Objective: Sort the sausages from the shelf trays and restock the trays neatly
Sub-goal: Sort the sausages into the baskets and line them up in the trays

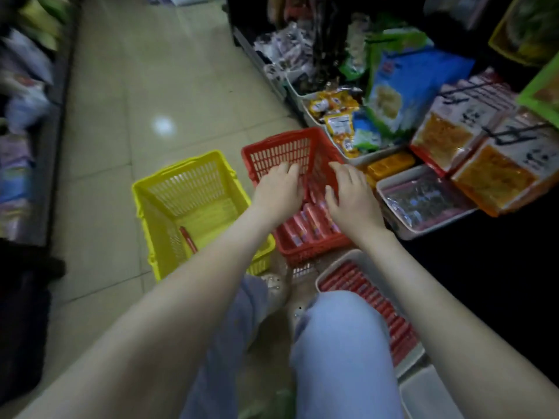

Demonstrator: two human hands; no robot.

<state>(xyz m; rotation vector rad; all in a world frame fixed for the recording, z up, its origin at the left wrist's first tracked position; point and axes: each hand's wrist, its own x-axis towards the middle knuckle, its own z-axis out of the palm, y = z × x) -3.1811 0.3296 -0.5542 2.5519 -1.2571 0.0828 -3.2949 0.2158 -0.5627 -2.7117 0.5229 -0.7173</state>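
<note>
Mid-frame, both hands down inside the red basket (278, 151), palms down, fingers spread and loosely straight, nothing gripped so far as visible through the blur. Left hand (279, 189) over the basket's left half, fingertips against or just short of its far wall; cannot tell which. Right hand (351, 201) over the right half, thumb angled down toward the sausages (305, 226), heaped pink-red in the basket's near end, just below both wrists. Just beside it on the left, a yellow basket (190, 182), with a lone sausage (188, 239) lying slanted against its near left wall. Lower right of centre, a near tray (334, 267), white, on the floor (121, 86) just below the red basket, filled with packed sausages (372, 294) in a tidy side-by-side row, partly hidden by the knees (341, 343) in pale denim at bottom centre. Below that, toward the bottom right corner, a spare tray (423, 391), also white. Right of the right hand, a far tray (387, 207), white, holding a shiny dark packet (423, 201). Above and right of that, orange packets (493, 179) leaning on the shelf, with more bright bags toward the upper right. Left edge smeared, only blurred shelf goods there.
</note>
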